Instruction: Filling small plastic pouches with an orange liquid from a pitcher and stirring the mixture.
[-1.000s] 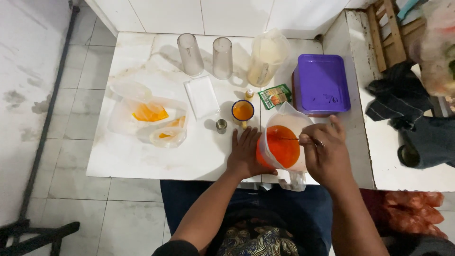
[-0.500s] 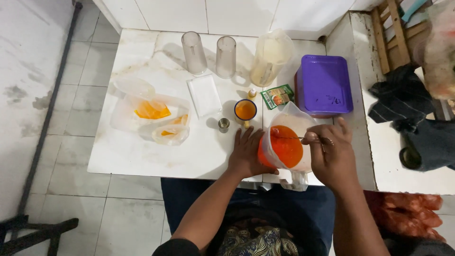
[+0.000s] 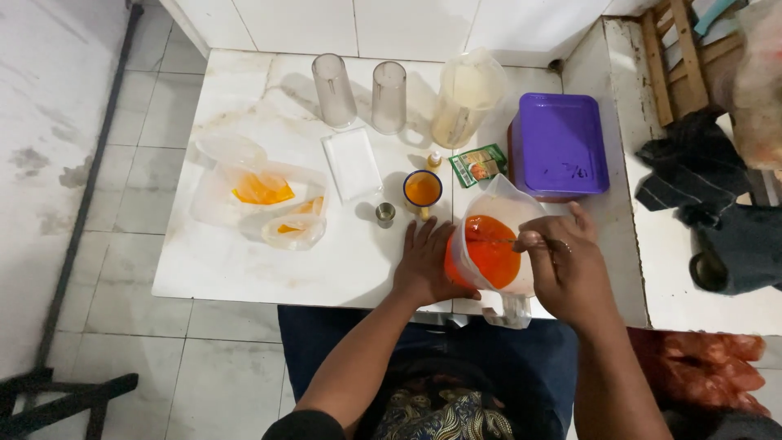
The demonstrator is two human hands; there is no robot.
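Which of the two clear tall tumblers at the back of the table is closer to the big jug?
The right tumbler, standing just left of the big jug; the left tumbler stands farther off.

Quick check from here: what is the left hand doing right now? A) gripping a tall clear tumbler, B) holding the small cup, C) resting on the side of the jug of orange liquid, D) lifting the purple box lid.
C: the left hand lies flat against the side of the jug of orange liquid, steadying it on the table.
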